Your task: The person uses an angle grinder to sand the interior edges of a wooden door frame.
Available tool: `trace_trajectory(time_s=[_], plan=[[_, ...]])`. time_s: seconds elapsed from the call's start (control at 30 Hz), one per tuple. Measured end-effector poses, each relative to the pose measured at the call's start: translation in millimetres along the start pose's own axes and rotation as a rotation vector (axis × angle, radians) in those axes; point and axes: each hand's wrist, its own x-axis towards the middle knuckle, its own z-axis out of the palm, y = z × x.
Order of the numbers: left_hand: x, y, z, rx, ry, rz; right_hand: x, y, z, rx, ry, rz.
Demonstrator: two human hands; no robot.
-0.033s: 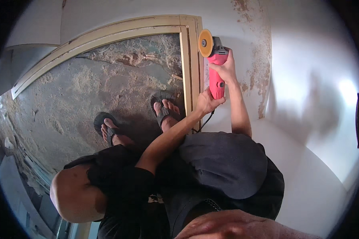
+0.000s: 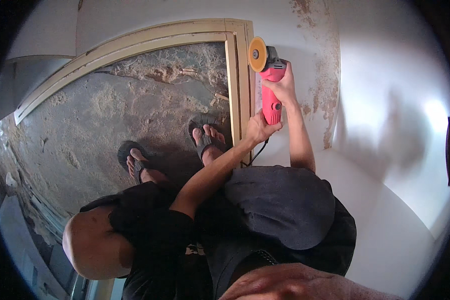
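Both my hands hold a pinkish-red angle grinder [image 2: 269,95], its head pointing away from me. A round yellow-orange disc [image 2: 258,54] is fitted on the left side of its grey head. My right hand [image 2: 283,86] wraps round the body just behind the head. Closer to me, my left hand [image 2: 260,128] grips the rear end, where a black cord [image 2: 259,152] comes out. The disc stands by the right side of a cream wooden frame [image 2: 242,75], near its far corner. Whether disc and wood touch, I cannot tell.
A rough grey floor [image 2: 100,110] strewn with sawdust lies inside the frame, my sandalled feet [image 2: 205,137] on it. White wall panels [image 2: 310,30] with brown stains rise behind and to the right. Boards and debris [image 2: 22,220] lie at the lower left.
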Motion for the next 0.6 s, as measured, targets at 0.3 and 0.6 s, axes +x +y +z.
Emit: trace_trajectory(time_s=[0.3,0.6], plan=[[-3,-10,4,-0.028,-0.003,0.001,-7,0,1,0.045,-0.004,0.021],[-8,-8,6,0.026,0.001,-0.001,-13,2,0,0.069,-0.002,0.052]])
